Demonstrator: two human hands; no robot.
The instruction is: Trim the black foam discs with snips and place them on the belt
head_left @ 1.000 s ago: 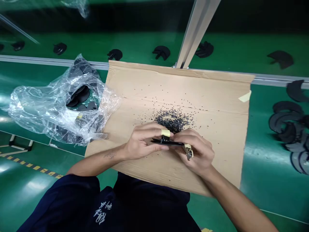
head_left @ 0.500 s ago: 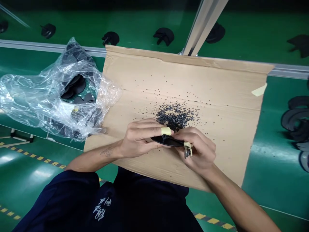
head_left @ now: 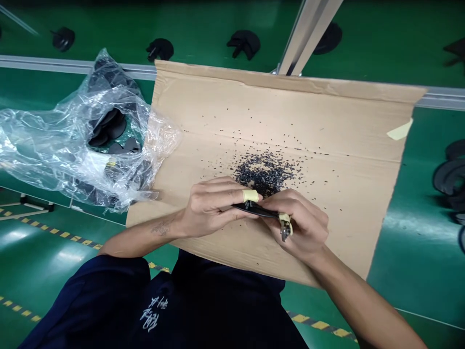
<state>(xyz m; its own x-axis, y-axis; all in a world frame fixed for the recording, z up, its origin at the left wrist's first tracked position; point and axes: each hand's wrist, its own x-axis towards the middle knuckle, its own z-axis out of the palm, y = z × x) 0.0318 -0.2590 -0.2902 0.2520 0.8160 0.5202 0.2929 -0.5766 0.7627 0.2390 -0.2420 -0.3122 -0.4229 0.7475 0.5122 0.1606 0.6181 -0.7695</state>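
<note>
Glossy green work surface [head_left: 417, 242]: we see it on both sides of us, a grey metal rail [head_left: 25, 63] along its far edge and a pale metal post [head_left: 308, 36] standing up at the back.
Flat brown cardboard sheet [head_left: 327, 111]: it lies before us on the green, a scrap of pale yellow tape [head_left: 400, 130] stuck near its right edge.
Heap of tiny black bits [head_left: 259, 169]: we find it on the cardboard just beyond our fingers, dense in the middle, with loose specks scattered around.
Thin black plate with a curved edge [head_left: 256, 210]: we hold it above the cardboard, between our two hands and nearly edge-on to our view.
Left hand [head_left: 212, 206]: we pinch the plate between thumb and fingers, one fingertip wrapped in yellow tape [head_left: 250, 195] lying over its top.
Right hand [head_left: 303, 220]: we have it curled closed at the plate's right end, around a small dark metal object [head_left: 285, 233] that pokes out beside a second yellow wrapping [head_left: 285, 218]; what the object is, we cannot tell.
Crumpled clear plastic bag [head_left: 47, 133]: it lies to our left, overlapping the cardboard, with rounded black pieces [head_left: 112, 124] showing through its opening.
Beyond the rail: we see more curved black parts [head_left: 249, 42], spaced out in a row.
Far right: we have a cluster of dark rounded parts [head_left: 450, 175], cut off by the edge of our view.
</note>
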